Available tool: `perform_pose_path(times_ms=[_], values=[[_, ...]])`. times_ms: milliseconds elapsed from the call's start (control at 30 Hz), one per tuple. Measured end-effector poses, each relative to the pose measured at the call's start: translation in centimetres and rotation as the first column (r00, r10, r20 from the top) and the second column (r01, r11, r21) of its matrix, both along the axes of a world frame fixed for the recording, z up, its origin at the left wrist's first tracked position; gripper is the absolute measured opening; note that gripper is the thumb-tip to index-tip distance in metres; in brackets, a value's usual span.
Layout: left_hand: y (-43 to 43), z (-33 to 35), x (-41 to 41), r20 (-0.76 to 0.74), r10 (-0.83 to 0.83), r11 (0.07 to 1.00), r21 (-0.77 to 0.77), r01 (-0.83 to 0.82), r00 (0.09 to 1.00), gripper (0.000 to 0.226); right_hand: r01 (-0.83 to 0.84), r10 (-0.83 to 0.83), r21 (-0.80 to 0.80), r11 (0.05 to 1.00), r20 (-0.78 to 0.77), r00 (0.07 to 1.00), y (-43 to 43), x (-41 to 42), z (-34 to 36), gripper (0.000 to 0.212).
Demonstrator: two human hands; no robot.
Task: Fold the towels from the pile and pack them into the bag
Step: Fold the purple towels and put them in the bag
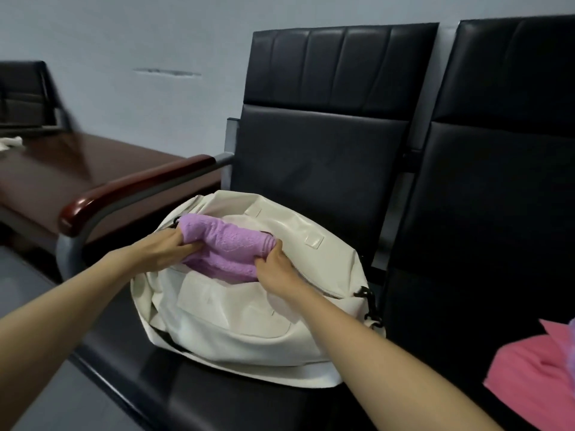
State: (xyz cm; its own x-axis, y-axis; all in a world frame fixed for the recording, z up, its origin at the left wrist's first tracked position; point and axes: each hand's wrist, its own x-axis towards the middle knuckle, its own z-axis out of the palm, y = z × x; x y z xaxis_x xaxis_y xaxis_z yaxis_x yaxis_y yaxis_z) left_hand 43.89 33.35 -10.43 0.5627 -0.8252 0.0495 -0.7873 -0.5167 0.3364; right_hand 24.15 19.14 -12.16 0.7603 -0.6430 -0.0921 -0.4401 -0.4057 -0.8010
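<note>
I can read no text, label, brand, number or sign anywhere in my view from the head camera.

The black padded seat (217,399) carries a cream bag (233,321), placed against the backrest. On the neighbouring seat (460,325) to the right lies a pink towel (535,374). The brown side table (62,175) on the left carries a white cloth (11,143).

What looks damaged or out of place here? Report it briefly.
A dark scrape mars the wall left of the black chair back. Nothing else stands out: the left hand and right hand grip the purple towel at the open zip of the bag.
</note>
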Motion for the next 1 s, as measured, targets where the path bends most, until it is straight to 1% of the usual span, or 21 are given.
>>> perform_pose_path(times_ms=[100, 133, 167, 200, 300, 333, 367, 433, 467, 500, 533, 600, 667, 733, 800, 833, 867, 900, 933, 967, 1000], values=[[0.1, 0.3, -0.4, 0.16, -0.002, 0.999, -0.042, 0.009, 0.987, 0.074, -0.003, 0.003, 0.014, 1.0, 0.024, 1.0, 0.3, -0.5, 0.3, 0.059], [-0.1, 0.6, -0.8, 0.185, 0.01, 0.995, -0.094, 0.008, 0.983, 0.071, 0.003, -0.005, 0.033, 0.999, 0.053, 0.999, 0.3, -0.5, 0.7, 0.058], [-0.2, 1.0, -1.2, 0.174, 0.006, 0.992, -0.127, 0.017, 0.985, 0.07, 0.013, -0.017, 0.05, 0.999, 0.08, 0.997, 0.1, -0.6, 1.1, 0.056], [-0.3, 1.1, -1.3, 0.158, -0.018, 0.991, -0.125, 0.038, 0.987, 0.072, 0.024, -0.03, 0.063, 0.998, 0.104, 0.994, 0.0, -0.6, 1.5, 0.052], [-1.3, 1.2, -1.8, 0.188, -0.056, 0.991, 0.127, 0.032, 0.98, 0.07, 0.059, -0.071, 0.101, 0.993, 0.121, 0.99, -0.1, -1.3, 2.2, 0.044], [-1.8, 1.0, -2.2, 0.204, -0.055, 0.988, 0.154, 0.024, 0.978, 0.069, 0.067, -0.079, 0.109, 0.992, 0.116, 0.99, -0.1, -1.6, 2.2, 0.043], [-2.3, 0.9, -2.7, 0.177, -0.061, 0.99, 0.134, 0.037, 0.982, 0.065, 0.076, -0.089, 0.115, 0.99, 0.107, 0.99, -0.2, -2.0, 2.1, 0.043], [-3.2, 0.5, -4.0, -0.023, -0.127, 0.991, 0.049, 0.128, 0.992, 0.051, 0.098, -0.11, 0.113, 0.989, 0.1, 0.989, -0.5, -2.7, 1.9, 0.039], [-3.6, 0.4, -4.3, -0.127, -0.153, 0.988, -0.002, 0.154, 0.98, 0.054, 0.103, -0.114, 0.104, 0.989, 0.104, 0.988, -0.6, -3.0, 1.9, 0.036], [-4.0, 0.3, -4.5, -0.196, -0.147, 0.988, 0.008, 0.151, 0.97, 0.061, 0.102, -0.111, 0.088, 0.991, 0.107, 0.988, -0.7, -3.3, 1.9, 0.033], [-4.4, 0.1, -4.4, -0.242, -0.118, 0.99, 0.044, 0.133, 0.963, 0.065, 0.096, -0.103, 0.067, 0.993, 0.111, 0.989, -0.6, -3.5, 2.0, 0.03], [-4.7, -0.4, -4.2, -0.279, -0.07, 0.989, 0.105, 0.103, 0.958, 0.06, 0.086, -0.088, 0.022, 0.996, 0.129, 0.988, -0.4, -3.6, 1.8, 0.027], [-4.4, -0.3, -3.8, -0.325, -0.063, 0.992, 0.081, 0.094, 0.944, 0.057, 0.099, -0.095, -0.014, 0.995, 0.158, 0.983, -0.2, -3.6, 1.7, 0.026], [-3.9, -0.1, -3.5, -0.264, -0.115, 0.991, 0.031, 0.127, 0.958, 0.06, 0.137, -0.123, -0.058, 0.989, 0.199, 0.972, -0.1, -3.5, 1.3, 0.026], [-3.0, 0.5, -3.3, -0.115, -0.135, 0.988, 0.058, 0.142, 0.984, 0.052, 0.157, -0.132, -0.101, 0.982, 0.215, 0.968, 0.1, -3.3, 0.6, 0.025], [-2.4, 0.8, -3.0, -0.015, -0.141, 0.982, 0.125, 0.142, 0.99, 0.058, 0.152, -0.126, -0.121, 0.981, 0.201, 0.971, 0.4, -3.1, 0.3, 0.026], [-1.9, 1.2, -2.7, 0.071, -0.164, 0.97, 0.192, 0.148, 0.984, 0.07, 0.141, -0.116, -0.136, 0.981, 0.178, 0.977, 0.5, -2.9, 0.1, 0.027], [-1.6, 1.6, -2.4, 0.131, -0.154, 0.959, 0.257, 0.117, 0.979, 0.079, 0.125, -0.104, -0.135, 0.983, 0.151, 0.983, 0.7, -2.6, 0.1, 0.031], [-1.4, 2.0, -1.9, 0.178, -0.118, 0.951, 0.303, 0.059, 0.977, 0.08, 0.108, -0.094, -0.114, 0.988, 0.123, 0.988, 0.8, -2.2, 0.1, 0.035], [-1.3, 2.4, -1.7, 0.219, -0.067, 0.934, 0.357, -0.016, 0.973, 0.071, 0.091, -0.082, -0.086, 0.992, 0.101, 0.992, 0.9, -1.7, 0.2, 0.04], [-1.5, 2.8, -1.6, 0.249, -0.037, 0.902, 0.425, -0.075, 0.968, 0.056, 0.068, -0.063, -0.055, 0.996, 0.084, 0.994, 0.9, -1.1, 0.2, 0.047]])
